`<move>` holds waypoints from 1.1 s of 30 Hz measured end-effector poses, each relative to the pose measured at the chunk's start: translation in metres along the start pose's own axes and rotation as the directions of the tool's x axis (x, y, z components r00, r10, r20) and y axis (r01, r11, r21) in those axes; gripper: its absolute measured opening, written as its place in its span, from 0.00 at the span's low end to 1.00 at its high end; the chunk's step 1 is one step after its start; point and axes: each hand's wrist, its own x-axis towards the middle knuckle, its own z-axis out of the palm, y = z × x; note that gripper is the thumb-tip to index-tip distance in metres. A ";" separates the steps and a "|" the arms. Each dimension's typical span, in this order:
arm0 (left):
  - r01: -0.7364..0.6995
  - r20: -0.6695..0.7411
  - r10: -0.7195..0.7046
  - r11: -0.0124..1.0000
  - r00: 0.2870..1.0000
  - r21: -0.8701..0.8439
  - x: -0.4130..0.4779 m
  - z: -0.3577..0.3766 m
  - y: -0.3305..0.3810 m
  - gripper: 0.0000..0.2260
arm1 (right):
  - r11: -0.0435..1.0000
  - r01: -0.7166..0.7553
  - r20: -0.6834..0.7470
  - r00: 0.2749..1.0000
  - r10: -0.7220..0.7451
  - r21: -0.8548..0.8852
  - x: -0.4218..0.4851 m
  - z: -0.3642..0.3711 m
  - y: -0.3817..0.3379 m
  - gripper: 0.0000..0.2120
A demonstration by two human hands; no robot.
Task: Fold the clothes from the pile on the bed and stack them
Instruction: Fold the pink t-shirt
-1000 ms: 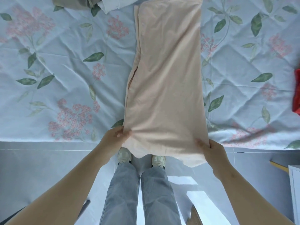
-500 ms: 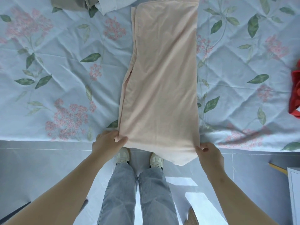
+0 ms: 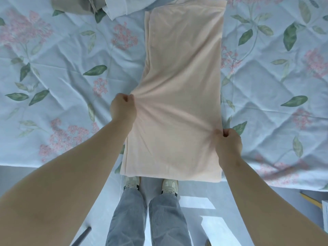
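Pinches from the left hand (image 3: 123, 109) and right hand (image 3: 228, 144) hold the peach garment (image 3: 181, 77) by its sides, lengthwise over the near edge of the bed (image 3: 62, 68); lifting both evenly should keep the fold square.

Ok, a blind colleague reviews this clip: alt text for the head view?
A left hand and right hand pinch the side edges of a long folded peach cloth garment on a floral quilted bedspread. Crumpled beige and white clothes lie beyond it.
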 end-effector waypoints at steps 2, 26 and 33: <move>0.052 -0.010 -0.053 0.998 0.999 -0.029 0.000 -0.001 -0.007 0.08 | 1.000 -0.024 0.011 1.000 0.024 0.007 0.000 0.000 0.001 0.05; 0.264 0.549 -0.168 0.959 0.819 -0.100 -0.091 -0.058 -0.087 0.06 | 0.982 -0.067 0.452 0.880 0.142 -0.177 -0.056 -0.042 0.042 0.13; 0.286 0.512 -0.121 0.923 0.850 -0.257 -0.080 -0.075 -0.046 0.10 | 0.985 -0.090 0.352 0.935 0.033 0.148 -0.054 -0.061 0.012 0.14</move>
